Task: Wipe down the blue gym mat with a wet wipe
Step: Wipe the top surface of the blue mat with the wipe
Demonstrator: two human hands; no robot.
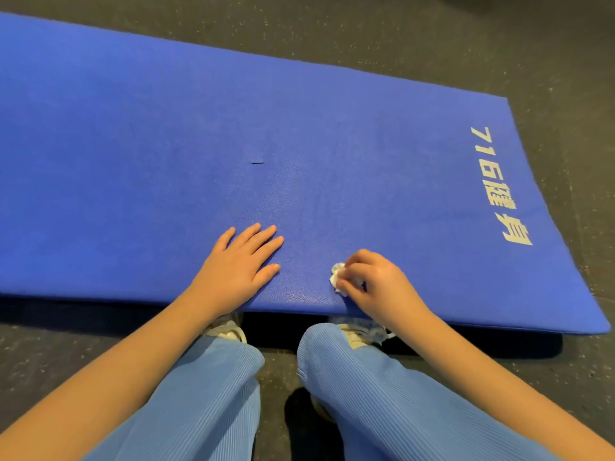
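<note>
Nearest the camera, knees in light blue trousers (213, 394) are bent over pale shoes (229, 329) at the mat's near edge. Just beyond, the left hand (233, 264) lies flat on the blue mat (166, 144), its fingers (263, 234) straight and spread, holding nothing. To its right, apart from it, the right hand (379, 284) pinches a crumpled white wipe (336, 274) in curled fingers and presses it on the mat close to the near edge.

The step in hand looks like the wiping itself, at the near strip. Bunched this small, the wipe probably covers little with each pass. Opening it flatter under the palm should clean more. Long overlapping strokes, working from this edge outward, would likely miss less. The flat left hand is well placed to keep the mat from sliding.

Farther out, a small dark mark (257, 163) sits mid-mat and may need firmer rubbing. White lettering (499, 184) runs along the right end. The dark speckled floor (432, 38) lies beyond.
</note>
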